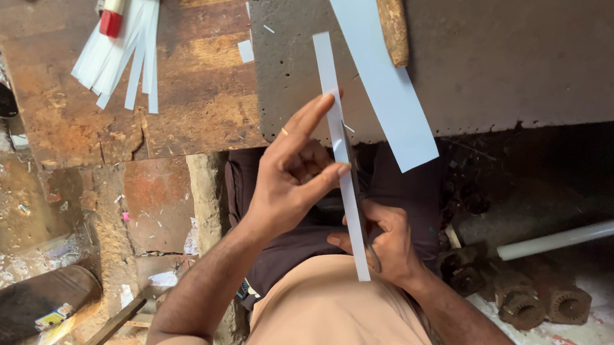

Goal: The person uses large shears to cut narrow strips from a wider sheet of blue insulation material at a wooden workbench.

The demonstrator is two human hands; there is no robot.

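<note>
The workshop floor is gritty below me, and a worn wooden bench [182, 73] meets a grey stone slab [495, 56] ahead. Off the slab's near edge hangs a wide white strip [388, 91]. Over my lap, my left hand [291, 178] pinches a narrow white strip [339, 138] mid-length, thumb against forefinger. It seems light, thin, bendy, slippery. My right hand [382, 246] closes around its lower end.
</note>
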